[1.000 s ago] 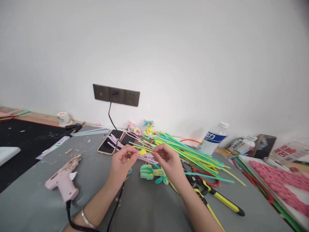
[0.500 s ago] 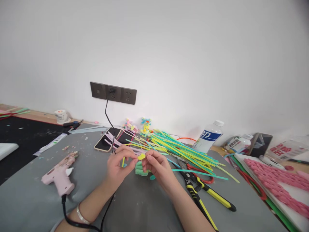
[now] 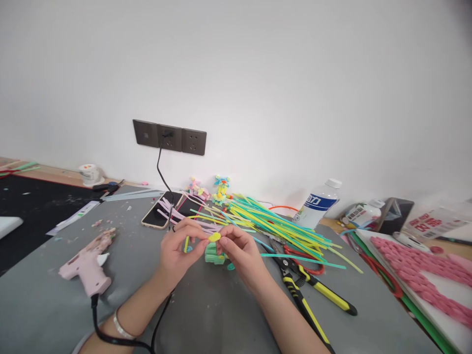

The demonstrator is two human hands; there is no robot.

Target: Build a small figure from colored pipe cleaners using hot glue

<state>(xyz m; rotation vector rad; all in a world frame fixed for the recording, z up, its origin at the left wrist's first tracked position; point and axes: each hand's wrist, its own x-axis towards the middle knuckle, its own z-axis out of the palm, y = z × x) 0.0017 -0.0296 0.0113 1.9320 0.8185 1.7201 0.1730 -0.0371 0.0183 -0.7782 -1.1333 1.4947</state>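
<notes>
A small yellow fuzzy piece (image 3: 214,237), looking like bent pipe cleaner, is pinched between the fingertips of both hands. My left hand (image 3: 181,250) grips its left end with thumb and forefinger. On its right end are the closed fingertips of my right hand (image 3: 240,251). Just below and behind the fingers, a green coiled pipe-cleaner piece (image 3: 214,254) rests on the grey mat (image 3: 206,314), partly hidden. A small teal piece (image 3: 230,267) lies beside my right hand.
Loose pipe cleaners (image 3: 283,228) spread behind my hands. Yellow-black pliers (image 3: 295,275) lie right, a pink glue gun (image 3: 88,265) left with its cord under my left forearm. A phone (image 3: 158,211), two pipe-cleaner figures (image 3: 221,189) and a bottle (image 3: 317,204) stand or lie farther back.
The view has shifted slightly, so everything sits a little further left and up. Both hands keep their pinch on the yellow piece, which looks slightly turned.
</notes>
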